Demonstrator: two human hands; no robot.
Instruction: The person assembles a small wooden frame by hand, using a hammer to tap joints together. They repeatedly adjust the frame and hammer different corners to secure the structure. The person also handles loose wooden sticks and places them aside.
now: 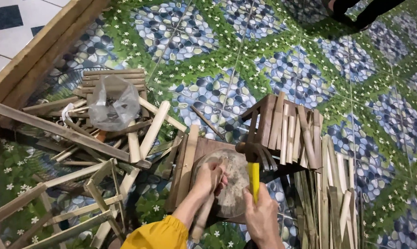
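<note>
My left hand (pixel 210 177) holds a short bamboo stick (pixel 204 214) upright against a round wooden block (pixel 234 186). My right hand (pixel 263 216) grips the yellow handle of a claw hammer (pixel 253 159), whose dark head hangs just above the block's far edge. A yellow sleeve (pixel 160 234) covers my left forearm. A small box of bamboo slats (pixel 284 131) stands right behind the hammer head.
Loose bamboo strips (pixel 333 193) lie at the right. A pile of slats and frames (pixel 79 152) with a clear plastic bag (pixel 112 102) sits at the left. A long wooden beam (pixel 37 55) runs along the upper left. Another person's legs (pixel 356 11) show at the top.
</note>
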